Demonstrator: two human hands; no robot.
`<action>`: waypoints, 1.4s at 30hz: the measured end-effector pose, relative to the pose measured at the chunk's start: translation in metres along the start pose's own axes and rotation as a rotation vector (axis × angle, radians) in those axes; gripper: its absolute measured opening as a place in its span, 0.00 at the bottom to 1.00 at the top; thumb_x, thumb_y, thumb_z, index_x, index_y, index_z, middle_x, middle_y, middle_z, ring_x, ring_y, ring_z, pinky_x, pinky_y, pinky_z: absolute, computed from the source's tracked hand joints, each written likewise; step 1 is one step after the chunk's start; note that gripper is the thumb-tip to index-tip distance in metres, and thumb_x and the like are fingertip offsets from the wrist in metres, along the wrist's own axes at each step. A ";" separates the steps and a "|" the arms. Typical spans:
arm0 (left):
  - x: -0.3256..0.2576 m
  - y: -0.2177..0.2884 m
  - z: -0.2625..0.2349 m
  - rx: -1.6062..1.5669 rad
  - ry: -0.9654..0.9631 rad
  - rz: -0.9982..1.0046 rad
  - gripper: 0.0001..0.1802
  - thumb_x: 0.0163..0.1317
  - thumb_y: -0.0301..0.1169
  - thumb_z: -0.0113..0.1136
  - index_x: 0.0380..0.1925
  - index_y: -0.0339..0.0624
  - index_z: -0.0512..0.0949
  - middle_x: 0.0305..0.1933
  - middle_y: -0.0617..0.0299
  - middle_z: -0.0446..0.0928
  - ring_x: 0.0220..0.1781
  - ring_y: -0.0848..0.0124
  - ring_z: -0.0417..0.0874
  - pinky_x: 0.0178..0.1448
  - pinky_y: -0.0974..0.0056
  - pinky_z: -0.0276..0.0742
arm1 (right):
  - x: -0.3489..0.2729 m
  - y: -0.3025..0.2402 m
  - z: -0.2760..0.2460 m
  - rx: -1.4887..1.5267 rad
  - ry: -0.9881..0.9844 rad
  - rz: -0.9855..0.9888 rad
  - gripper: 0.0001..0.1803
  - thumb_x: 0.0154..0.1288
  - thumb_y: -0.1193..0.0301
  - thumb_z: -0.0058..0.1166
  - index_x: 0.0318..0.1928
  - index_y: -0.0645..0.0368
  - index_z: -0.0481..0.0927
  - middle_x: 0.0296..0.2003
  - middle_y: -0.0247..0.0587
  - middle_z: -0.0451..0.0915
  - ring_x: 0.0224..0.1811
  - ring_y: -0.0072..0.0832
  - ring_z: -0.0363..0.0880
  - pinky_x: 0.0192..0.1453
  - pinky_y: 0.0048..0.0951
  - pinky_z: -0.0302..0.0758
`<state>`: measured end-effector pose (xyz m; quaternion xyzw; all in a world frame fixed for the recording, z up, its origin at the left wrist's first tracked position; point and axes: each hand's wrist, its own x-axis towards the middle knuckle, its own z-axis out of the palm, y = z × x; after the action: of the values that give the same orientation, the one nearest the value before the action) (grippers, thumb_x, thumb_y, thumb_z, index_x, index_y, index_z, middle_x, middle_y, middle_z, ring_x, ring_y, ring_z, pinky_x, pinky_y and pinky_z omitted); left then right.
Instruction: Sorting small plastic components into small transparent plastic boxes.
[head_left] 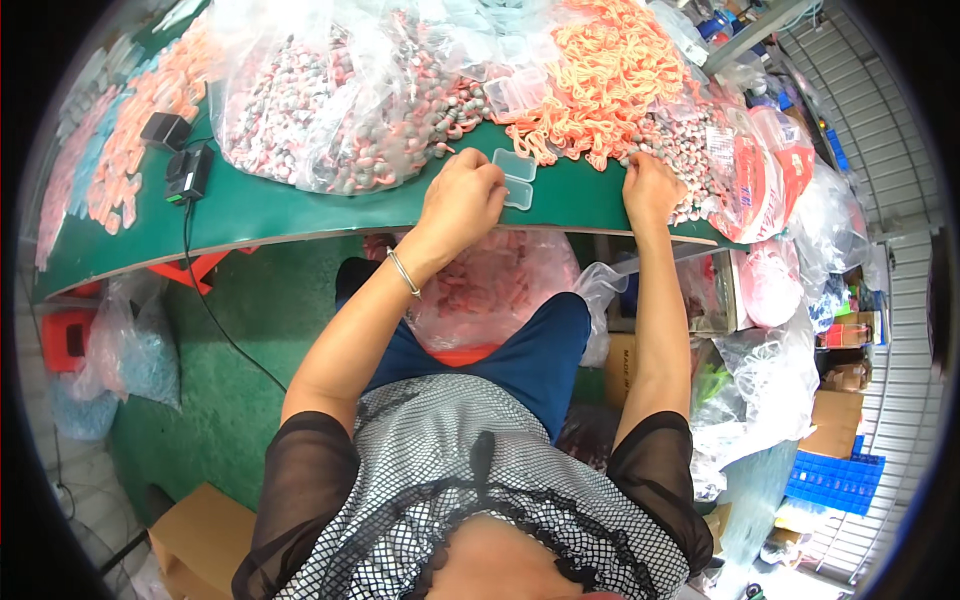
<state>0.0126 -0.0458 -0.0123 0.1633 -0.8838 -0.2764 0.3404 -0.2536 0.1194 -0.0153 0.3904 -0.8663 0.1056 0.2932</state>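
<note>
From my remote seat I see a green desk (575, 200), and I take the small open clear case (514, 168) on it as my landmark. A large clear bag (330, 120) of grey and pink pieces spreads behind and to the left of the case; a heap of orange loops (620, 70) lies behind it to the right, and a scatter of small pale pieces (690, 150) lies to its right. I judge the work on this case to be barely begun — it looks empty, while all three supplies are plentiful. The left hand (462, 200) is at the case's left edge, fingers curled in; I cannot tell whether they pinch it. The right hand (652, 192) is well right of the case, at the scatter's edge, fingertips drawn together; whether a piece sits between them I cannot tell. I count one desk, one large bag, one orange heap, one pale scatter, two hands and one open case with two halves — the pieces are too many to count.
</note>
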 end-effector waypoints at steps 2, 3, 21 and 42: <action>-0.001 0.000 -0.004 0.020 -0.006 -0.002 0.08 0.54 0.29 0.67 0.32 0.39 0.81 0.40 0.53 0.76 0.42 0.55 0.79 0.46 0.55 0.76 | 0.003 -0.004 -0.004 0.063 0.037 0.025 0.06 0.57 0.69 0.59 0.36 0.46 0.83 0.35 0.31 0.83 0.43 0.34 0.80 0.47 0.47 0.64; -0.002 0.000 -0.007 -0.005 -0.038 -0.001 0.08 0.53 0.29 0.67 0.32 0.39 0.81 0.41 0.53 0.76 0.42 0.55 0.79 0.46 0.55 0.76 | 0.000 -0.006 -0.009 0.136 0.053 0.071 0.06 0.56 0.73 0.57 0.35 0.50 0.83 0.34 0.36 0.83 0.40 0.36 0.81 0.46 0.45 0.69; -0.009 -0.008 -0.007 -0.050 -0.048 0.060 0.14 0.50 0.31 0.70 0.36 0.40 0.80 0.43 0.55 0.77 0.48 0.54 0.78 0.51 0.55 0.76 | -0.021 -0.142 -0.068 0.692 -0.257 -0.384 0.09 0.55 0.78 0.56 0.38 0.60 0.79 0.33 0.44 0.78 0.38 0.43 0.79 0.41 0.39 0.76; -0.010 -0.004 -0.008 -0.067 -0.033 0.043 0.20 0.50 0.32 0.71 0.43 0.41 0.78 0.43 0.56 0.77 0.46 0.55 0.78 0.50 0.55 0.75 | 0.039 -0.145 -0.026 0.266 -0.293 -0.208 0.10 0.57 0.65 0.59 0.28 0.58 0.84 0.26 0.44 0.83 0.30 0.40 0.83 0.36 0.41 0.75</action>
<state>0.0262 -0.0475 -0.0150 0.1283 -0.8827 -0.3011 0.3371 -0.1559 0.0089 0.0217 0.5243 -0.8330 0.1302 0.1195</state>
